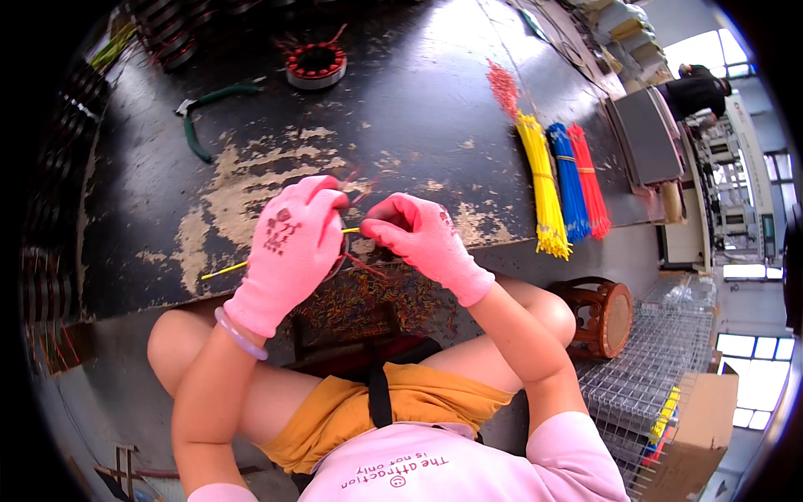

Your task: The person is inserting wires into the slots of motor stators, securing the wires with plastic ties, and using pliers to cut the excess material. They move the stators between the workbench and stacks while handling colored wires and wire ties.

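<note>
My left hand, in a pink glove, is closed around a small stator at the table's near edge. The glove covers most of it; a bit of its rim and thin red wires show. A thin yellow wire or sleeve runs beneath my left hand and sticks out on both sides. Its right end is pinched between the thumb and fingers of my right hand, also gloved in pink. Whatever lies between those fingertips is partly hidden.
Farther back lie green-handled pliers and another stator. To the right are bundles of yellow, blue and red wires or sleeves. Stators are stacked at the left. A wooden stool stands by my right knee.
</note>
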### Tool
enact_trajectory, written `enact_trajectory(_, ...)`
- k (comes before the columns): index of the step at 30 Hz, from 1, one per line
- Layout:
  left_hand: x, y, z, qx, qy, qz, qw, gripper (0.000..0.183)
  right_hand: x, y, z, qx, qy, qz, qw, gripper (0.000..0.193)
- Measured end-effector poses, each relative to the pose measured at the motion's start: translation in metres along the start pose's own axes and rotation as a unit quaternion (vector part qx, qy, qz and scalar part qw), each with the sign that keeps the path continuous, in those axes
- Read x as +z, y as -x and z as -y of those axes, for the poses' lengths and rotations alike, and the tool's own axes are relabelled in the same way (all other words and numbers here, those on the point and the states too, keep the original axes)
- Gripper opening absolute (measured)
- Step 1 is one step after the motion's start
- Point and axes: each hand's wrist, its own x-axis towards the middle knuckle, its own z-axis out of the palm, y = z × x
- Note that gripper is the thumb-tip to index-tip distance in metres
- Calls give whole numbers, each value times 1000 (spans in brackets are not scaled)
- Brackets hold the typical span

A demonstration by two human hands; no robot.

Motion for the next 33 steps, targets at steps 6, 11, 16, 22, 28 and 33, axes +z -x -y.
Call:
enact_trajectory(6,3,1,1,-23,-5,1,1000,19,-144,54,-42,-84,103,-350,927,20)
enact_trajectory(11,4,1,-1,-29,-13,7,999,21,-248,129,-52,202,449,-463,737,43)
enact_trajectory(16,5,-1,-2,-24,1,30,999,23,-276,141,-85,184,367,-375,831,47)
enact_trajectory(22,3,0,-2,-15,-14,35,999,24,-279,165,-60,63,88,-399,911,31)
enact_trajectory(28,-14,-8,-32,145,-113,-167,969,43,-121,145,79,-51,-22,-283,958,20)
enact_trajectory(33,-31,-2,-53,340,-195,-239,889,18,-36,71,88,-253,96,107,957,17)
